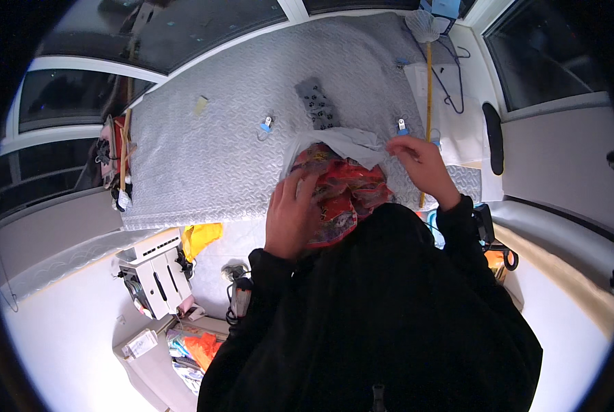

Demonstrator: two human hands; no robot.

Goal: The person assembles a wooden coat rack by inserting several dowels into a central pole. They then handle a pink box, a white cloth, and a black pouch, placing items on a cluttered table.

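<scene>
Mattress in grey quilted fabric fills most of the view, with a dark spotted sock, two little blue clips and a long yellow stick lying on it, plus a hanger off to the right. Right at its near edge sits the bundle of cloth, a red-orange patterned piece with a pale layer on top, its long side running left to right between both hands and about equally close to each. Left hand lies half open with fingers curled over the bundle's left side, while the right hand pinches the pale top edge.
</scene>
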